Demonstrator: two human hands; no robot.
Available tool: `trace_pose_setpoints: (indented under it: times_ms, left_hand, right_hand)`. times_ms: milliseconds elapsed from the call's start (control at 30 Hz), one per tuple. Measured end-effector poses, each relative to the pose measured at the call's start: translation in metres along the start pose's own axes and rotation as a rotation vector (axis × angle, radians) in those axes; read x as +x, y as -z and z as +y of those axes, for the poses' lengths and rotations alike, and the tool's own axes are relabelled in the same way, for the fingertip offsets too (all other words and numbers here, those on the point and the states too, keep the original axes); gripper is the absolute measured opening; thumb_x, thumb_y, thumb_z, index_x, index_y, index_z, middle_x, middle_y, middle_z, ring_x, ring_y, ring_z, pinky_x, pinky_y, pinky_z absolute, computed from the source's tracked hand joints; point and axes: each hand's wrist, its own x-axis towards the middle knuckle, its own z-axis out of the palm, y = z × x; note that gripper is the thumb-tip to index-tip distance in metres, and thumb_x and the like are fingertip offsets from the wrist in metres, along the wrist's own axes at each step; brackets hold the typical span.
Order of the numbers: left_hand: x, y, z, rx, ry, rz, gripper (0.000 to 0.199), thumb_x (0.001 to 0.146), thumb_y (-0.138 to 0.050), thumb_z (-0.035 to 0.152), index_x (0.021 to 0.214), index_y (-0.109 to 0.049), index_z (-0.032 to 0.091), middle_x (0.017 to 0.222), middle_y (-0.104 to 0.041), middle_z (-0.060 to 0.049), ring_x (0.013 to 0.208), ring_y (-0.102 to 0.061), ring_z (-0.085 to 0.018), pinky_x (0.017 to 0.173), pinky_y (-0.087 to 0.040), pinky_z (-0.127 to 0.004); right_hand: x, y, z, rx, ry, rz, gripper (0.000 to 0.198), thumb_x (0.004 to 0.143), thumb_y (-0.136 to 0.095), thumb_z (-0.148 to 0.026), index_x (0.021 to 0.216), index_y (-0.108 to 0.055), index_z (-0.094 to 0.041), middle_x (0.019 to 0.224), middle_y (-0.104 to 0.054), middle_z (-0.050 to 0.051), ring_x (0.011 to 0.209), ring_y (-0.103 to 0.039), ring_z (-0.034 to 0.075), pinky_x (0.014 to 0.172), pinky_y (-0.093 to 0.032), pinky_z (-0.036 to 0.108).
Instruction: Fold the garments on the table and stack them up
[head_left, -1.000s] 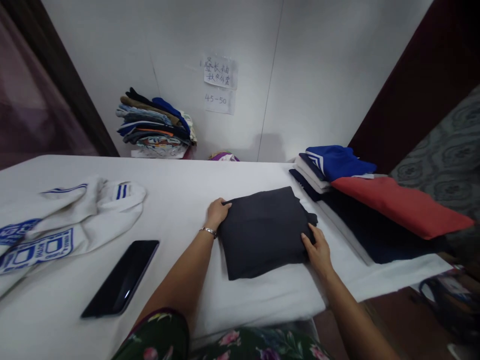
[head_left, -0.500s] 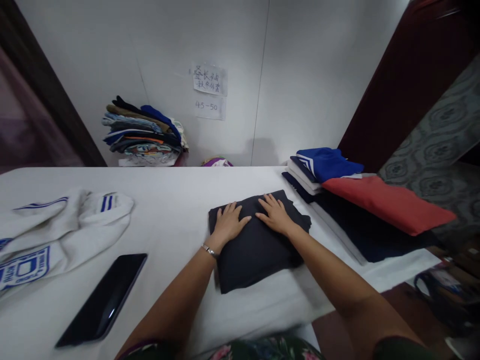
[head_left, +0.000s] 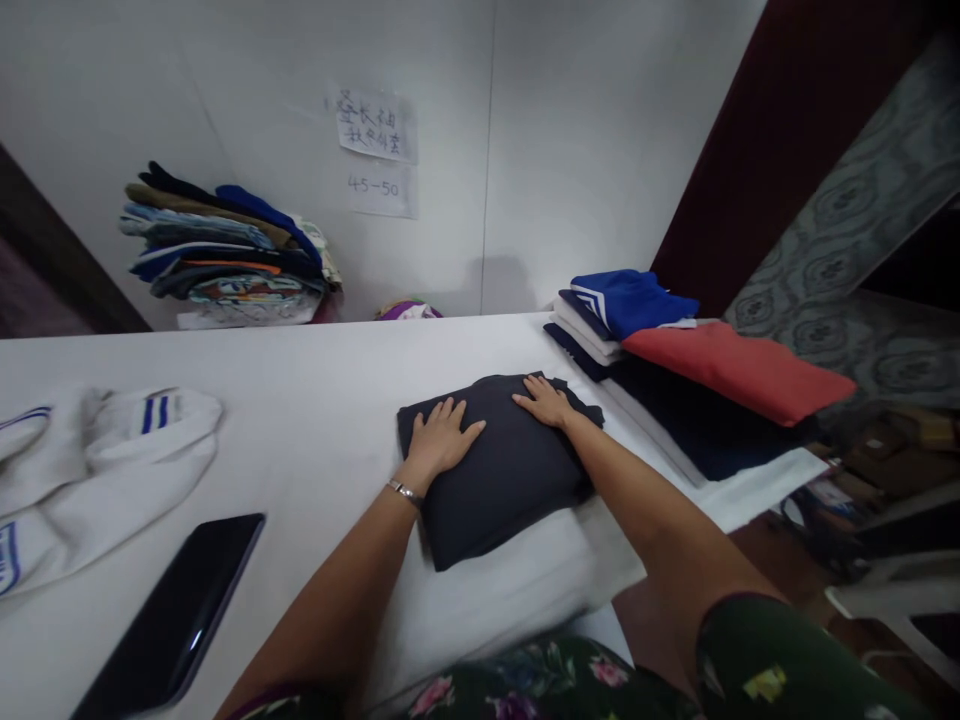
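A folded dark grey garment (head_left: 502, 480) lies on the white-covered table (head_left: 315, 400) in front of me. My left hand (head_left: 442, 437) rests palm down on its left upper part, fingers spread. On its upper right part lies my right hand (head_left: 546, 402), also flat with fingers apart. Neither hand grips the cloth. Under the garment's near edge, a white cloth (head_left: 495, 585) shows.
Folded clothes stand at the right, with a red garment (head_left: 735, 368) and a blue one (head_left: 630, 300) on top. A phone (head_left: 180, 610) and a white garment (head_left: 135, 480) lie left. Behind the table rises a clothes pile (head_left: 232, 245). Paper signs (head_left: 379, 150) hang on the wall.
The view has turned slightly right, so most things sit farther left. My right hand has moved a little outward toward the garment's right upper edge; my left hand stays flat on it.
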Motion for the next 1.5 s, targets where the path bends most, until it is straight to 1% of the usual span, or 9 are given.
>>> trace_pose_setpoints:
  times_ms: [167, 333, 467, 567, 667, 900, 1067, 1200, 1500]
  left_hand:
    - [0.003, -0.002, -0.003, 0.008, -0.002, -0.024, 0.079, 0.090, -0.019, 0.066, 0.151, -0.032, 0.018, 0.158, -0.025, -0.012, 0.146, -0.021, -0.031, 0.115, -0.018, -0.057]
    - [0.006, -0.002, -0.004, -0.001, -0.011, -0.018, 0.080, 0.089, -0.020, 0.067, 0.150, -0.033, 0.017, 0.158, -0.026, -0.012, 0.145, -0.023, -0.034, 0.114, -0.019, -0.058]
    - [0.006, -0.001, -0.004, 0.000, -0.013, -0.025, 0.081, 0.089, -0.020, 0.066, 0.150, -0.032, 0.015, 0.158, -0.026, -0.013, 0.145, -0.022, -0.034, 0.114, -0.019, -0.059]
    - [0.007, 0.000, -0.003, 0.015, -0.012, -0.024, 0.080, 0.089, -0.020, 0.065, 0.150, -0.034, 0.015, 0.157, -0.027, -0.013, 0.145, -0.023, -0.034, 0.113, -0.020, -0.059]
    - [0.008, 0.001, -0.002, 0.030, -0.015, -0.021, 0.079, 0.089, -0.021, 0.064, 0.149, -0.036, 0.015, 0.156, -0.029, -0.014, 0.144, -0.025, -0.035, 0.113, -0.022, -0.059]
    - [0.007, 0.004, -0.001, 0.026, -0.011, -0.034, 0.080, 0.089, -0.019, 0.065, 0.150, -0.034, 0.015, 0.157, -0.028, -0.013, 0.145, -0.023, -0.034, 0.114, -0.019, -0.058]
    - [0.008, 0.003, -0.003, 0.029, -0.019, -0.029, 0.079, 0.089, -0.021, 0.064, 0.149, -0.035, 0.015, 0.156, -0.030, -0.014, 0.144, -0.025, -0.035, 0.113, -0.021, -0.059]
    - [0.008, 0.002, -0.003, 0.027, -0.017, -0.011, 0.078, 0.089, -0.021, 0.064, 0.148, -0.037, 0.016, 0.156, -0.031, -0.013, 0.143, -0.026, -0.035, 0.112, -0.023, -0.060]
    - [0.007, 0.003, -0.001, 0.038, 0.003, -0.039, 0.079, 0.089, -0.019, 0.064, 0.150, -0.032, 0.015, 0.158, -0.026, -0.012, 0.146, -0.022, -0.031, 0.114, -0.020, -0.058]
  right_hand:
    - [-0.021, 0.019, 0.020, 0.207, 0.092, 0.018, 0.075, 0.087, -0.041, -0.069, 0.141, -0.049, -0.018, 0.155, -0.033, 0.010, 0.146, -0.022, 0.027, 0.118, -0.018, 0.043]
    - [-0.072, 0.026, 0.065, 0.672, 0.010, 0.375, 0.062, 0.080, -0.049, -0.069, 0.109, -0.071, -0.019, 0.119, -0.068, 0.009, 0.117, -0.058, 0.029, 0.101, -0.042, 0.042]
    - [-0.122, 0.006, 0.088, 0.925, -0.139, 0.595, 0.055, 0.075, -0.057, -0.066, 0.101, -0.070, -0.019, 0.111, -0.070, 0.010, 0.104, -0.063, 0.026, 0.085, -0.049, 0.038]
    - [-0.154, -0.015, 0.087, 1.017, -0.199, 0.608, 0.055, 0.074, -0.061, -0.064, 0.105, -0.068, -0.019, 0.107, -0.070, 0.010, 0.087, -0.065, 0.021, 0.065, -0.050, 0.030]
    - [-0.173, -0.029, 0.076, 1.062, -0.229, 0.537, 0.058, 0.072, -0.064, -0.063, 0.108, -0.067, -0.018, 0.078, -0.067, 0.004, 0.065, -0.060, 0.016, 0.052, -0.044, 0.026]
    - [-0.168, -0.026, 0.061, 1.029, -0.217, 0.440, 0.047, 0.063, -0.073, -0.057, 0.088, -0.065, -0.018, 0.056, -0.055, -0.005, 0.049, -0.045, 0.011, 0.047, -0.036, 0.025]
    - [-0.152, -0.020, 0.061, 1.093, -0.137, 0.554, 0.039, 0.058, -0.077, -0.051, 0.076, -0.059, -0.021, 0.057, -0.054, -0.005, 0.050, -0.045, 0.011, 0.048, -0.038, 0.025]
    - [-0.144, -0.033, 0.063, 1.144, -0.254, 0.514, 0.042, 0.051, -0.078, -0.050, 0.064, -0.049, -0.022, 0.051, -0.051, -0.006, 0.045, -0.044, 0.011, 0.043, -0.037, 0.025]
    - [-0.147, -0.032, 0.065, 0.931, -0.259, 0.530, 0.042, 0.069, -0.065, -0.057, 0.090, -0.061, -0.021, 0.067, -0.059, -0.001, 0.060, -0.055, 0.015, 0.051, -0.042, 0.026]
